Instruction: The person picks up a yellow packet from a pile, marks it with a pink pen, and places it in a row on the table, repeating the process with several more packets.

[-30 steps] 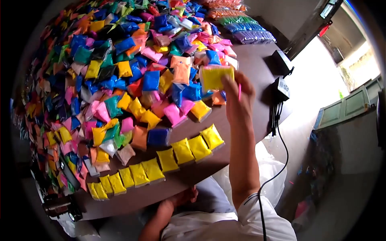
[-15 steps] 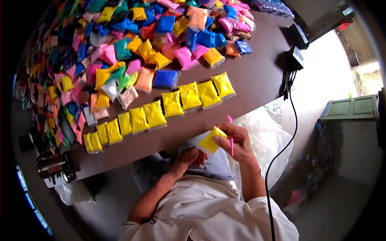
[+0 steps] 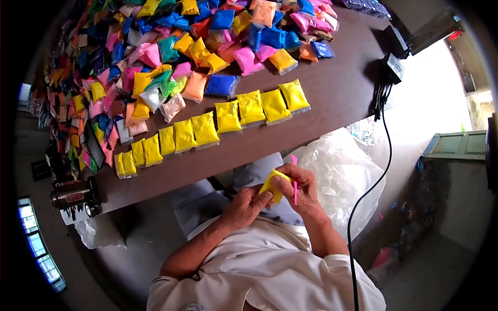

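Observation:
Over my lap, both hands grip one yellow packet (image 3: 273, 185). My right hand (image 3: 301, 187) pinches its upper right part and also holds a thin pink tool (image 3: 295, 191) that sticks up past the fingers. My left hand (image 3: 247, 206) has thumb and fingers closed on the packet's lower left edge. On the brown table (image 3: 223, 166), a slanting row of several yellow packets (image 3: 205, 128) lies in front of the hands.
A large heap of coloured packets (image 3: 194, 85) covers the table's far left. A black cable (image 3: 363, 202) runs down on the right from a small box (image 3: 391, 69). White plastic bags (image 3: 337, 179) lie beside my right arm. A device (image 3: 75, 196) stands at the left corner.
My left hand has moved up and right and taken hold of the yellow packet, which is now between both hands. The view has shifted slightly.

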`<act>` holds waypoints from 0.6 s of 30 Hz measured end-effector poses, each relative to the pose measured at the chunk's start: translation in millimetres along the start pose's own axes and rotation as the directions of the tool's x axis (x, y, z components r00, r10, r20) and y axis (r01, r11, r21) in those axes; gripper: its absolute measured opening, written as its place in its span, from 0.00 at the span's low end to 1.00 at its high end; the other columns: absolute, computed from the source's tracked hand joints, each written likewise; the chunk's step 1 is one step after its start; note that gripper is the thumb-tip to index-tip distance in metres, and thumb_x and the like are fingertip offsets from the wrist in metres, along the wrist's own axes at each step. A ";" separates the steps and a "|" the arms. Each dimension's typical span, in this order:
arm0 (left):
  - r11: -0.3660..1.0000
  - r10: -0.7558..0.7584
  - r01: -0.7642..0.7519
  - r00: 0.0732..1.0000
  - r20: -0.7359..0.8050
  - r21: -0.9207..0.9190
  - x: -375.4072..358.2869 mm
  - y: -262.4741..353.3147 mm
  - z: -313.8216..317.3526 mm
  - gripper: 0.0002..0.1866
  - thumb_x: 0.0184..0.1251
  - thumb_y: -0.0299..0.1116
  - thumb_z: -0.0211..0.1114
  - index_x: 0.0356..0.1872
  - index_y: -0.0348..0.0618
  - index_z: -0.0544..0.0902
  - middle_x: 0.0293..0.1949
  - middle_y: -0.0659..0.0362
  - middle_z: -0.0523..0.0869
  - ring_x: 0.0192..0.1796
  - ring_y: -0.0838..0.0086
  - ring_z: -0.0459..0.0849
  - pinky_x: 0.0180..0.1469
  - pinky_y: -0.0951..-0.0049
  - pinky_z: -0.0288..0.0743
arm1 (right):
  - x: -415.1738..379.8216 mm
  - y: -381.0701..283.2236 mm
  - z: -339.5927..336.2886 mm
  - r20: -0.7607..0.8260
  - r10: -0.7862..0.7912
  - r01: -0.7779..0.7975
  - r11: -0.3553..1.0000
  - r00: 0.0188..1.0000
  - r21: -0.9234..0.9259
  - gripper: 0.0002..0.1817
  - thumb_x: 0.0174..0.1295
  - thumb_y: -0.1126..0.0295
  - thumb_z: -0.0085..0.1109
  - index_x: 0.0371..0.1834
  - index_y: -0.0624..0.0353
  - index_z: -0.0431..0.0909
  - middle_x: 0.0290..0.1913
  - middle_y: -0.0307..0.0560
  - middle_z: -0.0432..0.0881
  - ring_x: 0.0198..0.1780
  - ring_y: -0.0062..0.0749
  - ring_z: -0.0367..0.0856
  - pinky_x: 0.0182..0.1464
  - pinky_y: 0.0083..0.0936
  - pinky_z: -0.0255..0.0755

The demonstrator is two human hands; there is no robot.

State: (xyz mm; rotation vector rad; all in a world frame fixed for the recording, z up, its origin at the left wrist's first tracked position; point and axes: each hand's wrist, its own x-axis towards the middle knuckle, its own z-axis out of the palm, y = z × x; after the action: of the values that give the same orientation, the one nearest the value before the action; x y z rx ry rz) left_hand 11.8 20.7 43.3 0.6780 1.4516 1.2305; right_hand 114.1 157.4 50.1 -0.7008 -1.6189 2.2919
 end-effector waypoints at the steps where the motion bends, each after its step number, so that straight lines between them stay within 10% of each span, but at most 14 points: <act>1: 1.000 -0.003 0.003 1.000 -0.001 0.001 -0.6 0.5 1.2 0.24 0.68 0.50 0.50 0.38 0.32 0.76 0.27 0.58 0.80 0.31 0.77 0.78 0.36 0.76 0.71 | -0.9 1.4 -0.1 -0.018 -0.042 0.041 0.998 0.999 -0.050 0.12 0.59 0.66 0.59 0.38 0.66 0.76 0.31 0.39 0.78 0.33 0.17 0.73 0.35 0.16 0.68; 8: 0.994 -0.004 -0.009 0.993 -0.119 -0.105 -2.7 8.4 0.5 0.23 0.68 0.49 0.50 0.41 0.34 0.76 0.29 0.59 0.80 0.30 0.79 0.77 0.35 0.78 0.73 | 0.1 1.7 13.5 -0.112 0.017 0.015 0.960 0.994 0.278 0.12 0.59 0.66 0.59 0.34 0.66 0.76 0.29 0.38 0.77 0.30 0.15 0.71 0.32 0.14 0.66; 18: 0.978 -0.059 0.035 0.992 -0.109 -0.207 -2.3 -2.9 -11.7 0.23 0.68 0.49 0.51 0.41 0.34 0.76 0.29 0.60 0.81 0.30 0.81 0.78 0.35 0.80 0.73 | 5.6 0.6 27.6 -0.166 0.037 -0.037 0.999 0.985 0.004 0.13 0.58 0.63 0.61 0.30 0.64 0.76 0.26 0.36 0.76 0.28 0.15 0.70 0.31 0.15 0.65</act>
State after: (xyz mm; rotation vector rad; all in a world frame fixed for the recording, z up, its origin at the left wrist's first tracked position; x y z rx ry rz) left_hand 2.0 13.9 40.2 0.4365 1.4018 1.3787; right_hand 95.2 137.3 55.5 -0.9024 -1.5416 2.1935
